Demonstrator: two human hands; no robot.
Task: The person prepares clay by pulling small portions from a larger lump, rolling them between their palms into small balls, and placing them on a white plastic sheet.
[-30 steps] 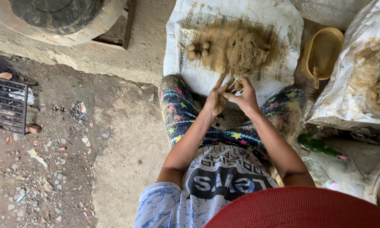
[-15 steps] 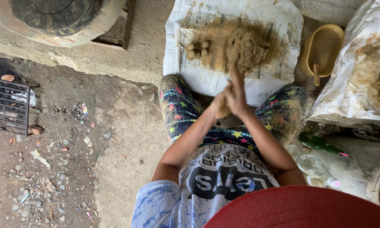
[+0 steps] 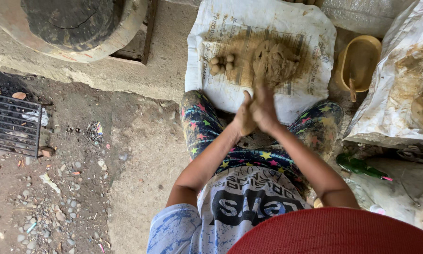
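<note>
The left hand [image 3: 243, 117] and the right hand [image 3: 264, 109] were pressed palm against palm above the lap, fingers stretched forward and up. Whether a piece of clay was caught in the grip between the palms could not be told, since nothing showed past the edges of the hands; the grip was narrow, with the palms flat on each other. Both hands were smeared with mud.

Just beyond the fingertips a lump of clay [image 3: 275, 60] was seen lying on a white sack [image 3: 296, 21] spread flat on the ground. To the left of the lump, a small cluster of clay balls [image 3: 222, 65] was gathered on the same sack, touching one another and set a little apart from the lump. The sack around them was stained brown.

The knees, clothed in dark star-patterned trousers [image 3: 199, 124], were placed at the near edge of the sack, one on each side of the hands. To the right of the sack a yellow bowl [image 3: 359, 59] was set, with a stick resting in it. Further right, another white sack [image 3: 399, 94] bearing more clay was seen, and near it a green bottle [image 3: 359, 166] lay on its side. At the far left a metal grate [image 3: 11, 124] was set into the dirt floor, and at the upper left a round stone wheel [image 3: 75, 23] was placed on a concrete ledge.
</note>
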